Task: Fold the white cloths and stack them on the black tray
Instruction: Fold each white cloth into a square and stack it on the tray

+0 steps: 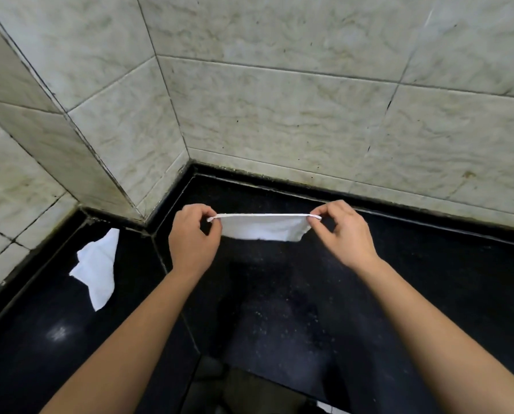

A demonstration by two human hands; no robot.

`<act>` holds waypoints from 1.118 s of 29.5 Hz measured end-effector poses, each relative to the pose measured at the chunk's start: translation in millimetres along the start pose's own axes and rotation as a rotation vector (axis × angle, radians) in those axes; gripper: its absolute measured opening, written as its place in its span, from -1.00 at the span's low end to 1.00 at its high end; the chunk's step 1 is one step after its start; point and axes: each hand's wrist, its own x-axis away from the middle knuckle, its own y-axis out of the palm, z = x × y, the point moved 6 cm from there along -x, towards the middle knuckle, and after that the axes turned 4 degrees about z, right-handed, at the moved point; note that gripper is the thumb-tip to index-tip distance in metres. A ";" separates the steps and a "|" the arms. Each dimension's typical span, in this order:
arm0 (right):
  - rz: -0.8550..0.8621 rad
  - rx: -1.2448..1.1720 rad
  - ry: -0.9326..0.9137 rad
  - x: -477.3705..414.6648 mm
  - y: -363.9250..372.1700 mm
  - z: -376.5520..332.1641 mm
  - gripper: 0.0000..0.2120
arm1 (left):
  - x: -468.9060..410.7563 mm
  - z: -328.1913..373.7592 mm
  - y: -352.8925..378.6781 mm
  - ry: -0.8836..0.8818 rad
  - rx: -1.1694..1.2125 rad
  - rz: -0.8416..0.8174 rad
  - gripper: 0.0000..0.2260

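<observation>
A white cloth (264, 228) hangs stretched between my two hands above the black counter, its top edge pulled straight and level. My left hand (193, 237) pinches the cloth's left end between thumb and fingers. My right hand (345, 231) pinches its right end the same way. A second white cloth (99, 271) lies crumpled and unfolded on the counter to the left, apart from both hands. I cannot make out a black tray against the dark surface.
The black speckled counter (294, 309) runs into a corner of pale marbled wall tiles (279, 115). A tiled pillar (70, 144) juts out at the left. A seam in the counter runs down from the corner. A small white scrap (327, 407) shows at the bottom edge.
</observation>
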 end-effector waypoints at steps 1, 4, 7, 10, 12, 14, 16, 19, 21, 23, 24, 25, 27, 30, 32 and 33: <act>-0.013 -0.001 -0.006 5.4 5.0 2.1 -0.97 | 7.5 -1.8 -1.3 0.039 -0.017 0.017 -0.90; -0.142 0.054 -0.024 34.5 35.3 20.1 -0.93 | 44.7 -23.1 10.5 0.211 -0.117 -0.067 -0.88; -0.402 0.148 0.031 77.2 75.6 48.9 -0.90 | 98.4 -61.0 36.1 0.261 -0.203 -0.361 -0.90; -0.652 0.298 0.032 127.4 106.3 69.0 -0.86 | 159.2 -91.1 55.4 0.315 -0.315 -0.638 -0.87; -0.782 0.359 0.010 157.2 120.0 72.5 -0.84 | 194.2 -103.7 63.7 0.376 -0.403 -0.817 -0.78; -0.878 0.397 -0.032 173.8 128.2 69.1 -0.83 | 214.4 -109.8 66.3 0.427 -0.459 -0.926 -0.72; -0.917 0.400 -0.046 181.5 129.9 63.1 -0.84 | 219.7 -109.9 59.8 0.450 -0.427 -0.934 -0.71; -0.967 0.380 -0.034 194.6 128.6 66.3 -0.85 | 229.9 -115.4 58.1 0.428 -0.378 -0.996 -0.73; -0.993 0.361 -0.035 203.5 126.9 70.5 -0.85 | 236.4 -117.4 55.7 0.349 -0.337 -1.076 -0.84; -1.012 0.315 0.017 205.4 124.5 73.7 -0.84 | 236.8 -122.9 54.9 0.216 -0.283 -1.114 -0.89; -1.006 0.280 0.075 202.5 124.2 75.8 -0.84 | 232.2 -125.3 54.0 0.137 -0.245 -1.113 -0.86; -0.983 0.233 0.164 197.4 124.0 79.1 -0.84 | 225.7 -128.5 53.6 0.041 -0.201 -1.089 -0.86; -0.862 0.084 0.384 182.4 123.9 88.9 -0.90 | 206.2 -137.2 53.7 -0.235 -0.064 -0.955 -0.87; -0.660 -0.196 0.665 161.7 128.4 99.9 -0.90 | 182.4 -152.1 58.5 -0.671 0.142 -0.735 -0.85; -0.567 -0.330 0.793 151.4 134.4 102.8 -0.88 | 171.5 -157.9 63.0 -0.853 0.226 -0.609 -0.86; -0.533 -0.366 0.837 146.1 137.4 103.1 -0.87 | 166.5 -159.0 65.6 -0.905 0.259 -0.559 -0.87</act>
